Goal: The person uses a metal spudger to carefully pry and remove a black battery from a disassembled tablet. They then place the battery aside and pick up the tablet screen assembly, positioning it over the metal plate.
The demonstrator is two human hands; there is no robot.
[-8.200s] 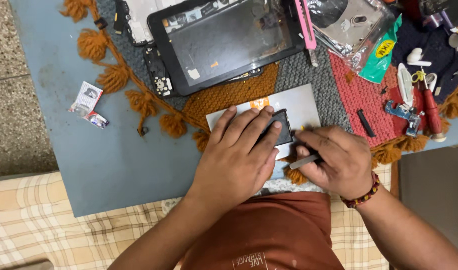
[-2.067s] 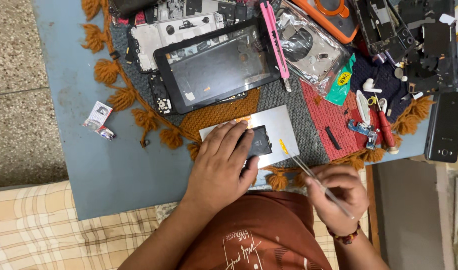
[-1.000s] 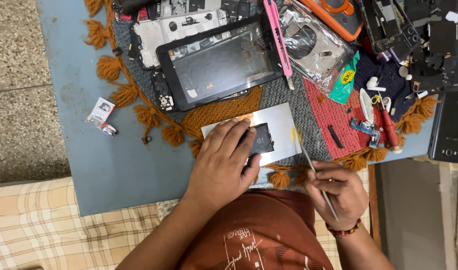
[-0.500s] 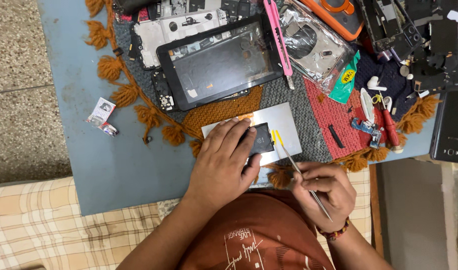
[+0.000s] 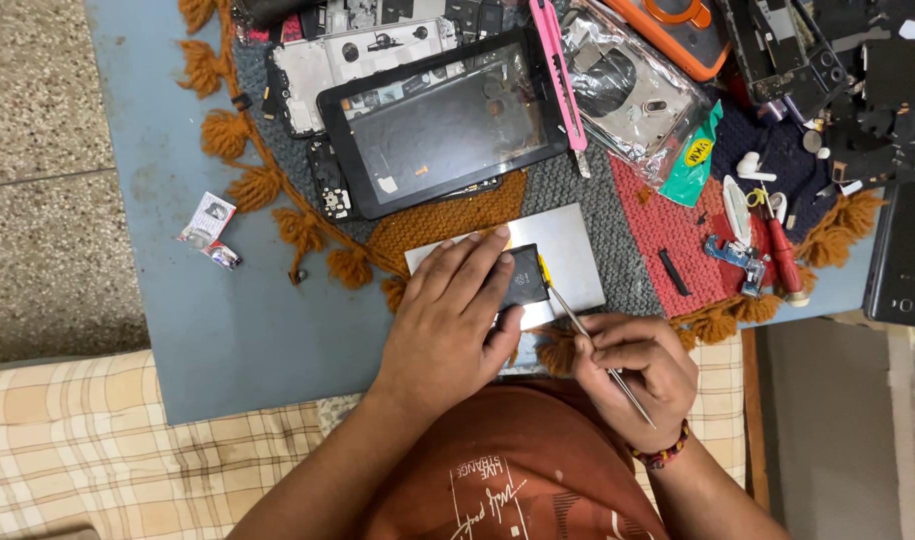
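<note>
Metal tool [image 5: 587, 335] at black part [image 5: 522, 278]

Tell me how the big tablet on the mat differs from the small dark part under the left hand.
The tablet is far larger than the small dark part. The tablet lies untouched on the woven mat; the part sits on a pale plate, pinned by the left hand. Both are dark, flat and rectangular.

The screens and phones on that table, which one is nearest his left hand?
The big black tablet, lying just beyond the left hand. The black phone sits at the table's far right edge.
</note>
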